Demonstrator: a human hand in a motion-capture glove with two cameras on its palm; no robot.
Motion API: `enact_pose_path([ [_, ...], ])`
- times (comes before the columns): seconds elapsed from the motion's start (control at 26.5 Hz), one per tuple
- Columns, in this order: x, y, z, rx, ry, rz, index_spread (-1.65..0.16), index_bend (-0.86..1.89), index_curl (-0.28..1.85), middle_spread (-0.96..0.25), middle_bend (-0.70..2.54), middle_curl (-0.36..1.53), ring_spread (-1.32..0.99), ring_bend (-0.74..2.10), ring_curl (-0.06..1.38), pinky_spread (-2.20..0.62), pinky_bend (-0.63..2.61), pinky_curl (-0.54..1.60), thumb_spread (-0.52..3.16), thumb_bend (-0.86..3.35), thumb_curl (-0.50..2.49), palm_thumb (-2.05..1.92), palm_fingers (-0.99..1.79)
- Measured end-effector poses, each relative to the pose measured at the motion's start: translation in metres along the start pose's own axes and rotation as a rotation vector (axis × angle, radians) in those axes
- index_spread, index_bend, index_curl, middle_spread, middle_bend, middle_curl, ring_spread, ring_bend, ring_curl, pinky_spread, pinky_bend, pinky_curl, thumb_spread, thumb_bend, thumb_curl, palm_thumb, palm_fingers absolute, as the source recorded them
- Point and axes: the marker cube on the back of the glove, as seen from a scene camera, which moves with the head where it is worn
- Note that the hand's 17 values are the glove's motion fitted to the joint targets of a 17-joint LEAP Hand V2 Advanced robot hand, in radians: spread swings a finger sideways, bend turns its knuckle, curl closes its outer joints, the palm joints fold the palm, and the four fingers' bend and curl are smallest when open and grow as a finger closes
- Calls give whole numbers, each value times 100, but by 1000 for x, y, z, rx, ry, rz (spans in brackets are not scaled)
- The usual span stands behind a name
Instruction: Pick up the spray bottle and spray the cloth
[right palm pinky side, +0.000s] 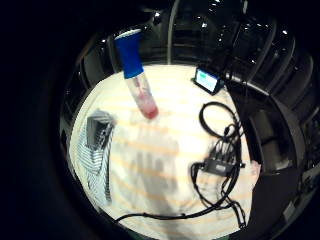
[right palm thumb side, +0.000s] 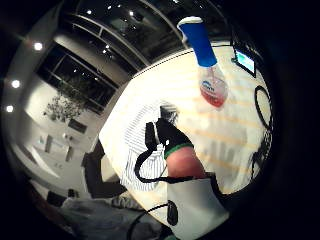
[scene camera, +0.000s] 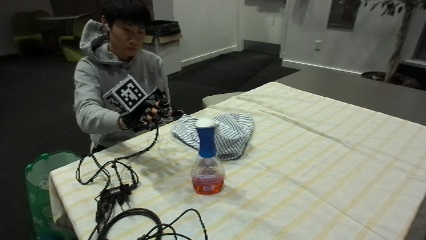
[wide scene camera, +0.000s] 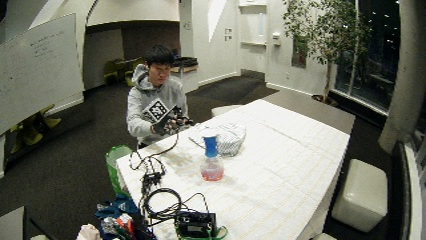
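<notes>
The gloved right hand (scene camera: 141, 115) is raised in front of the person's chest, well back from the spray bottle (scene camera: 207, 161); its fingers (scene camera: 154, 111) look loosely curled and hold nothing (the other hand seems to meet it, hard to tell). The bottle, blue-topped with reddish liquid, stands upright on the striped tabletop (scene camera: 319, 165). Just behind the bottle lies the crumpled striped cloth (scene camera: 225, 130). Nothing appears done yet: grasping, lifting and spraying all remain.
</notes>
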Motion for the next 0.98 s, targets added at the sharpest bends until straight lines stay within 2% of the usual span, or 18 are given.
enact_pose_path([
  [0.3, 20, -40, 32, -40, -206, 95, -34, 8, 17, -3, 35, 34, 5, 32, 24, 26, 44, 33, 98, -3, 35, 56, 11],
  [0.98, 33, -101, 104, 9, -679, 263, -33, 8, 13, -1, 38, 36, 4, 42, 28, 25, 53, 36, 94, -2, 37, 64, 8],
])
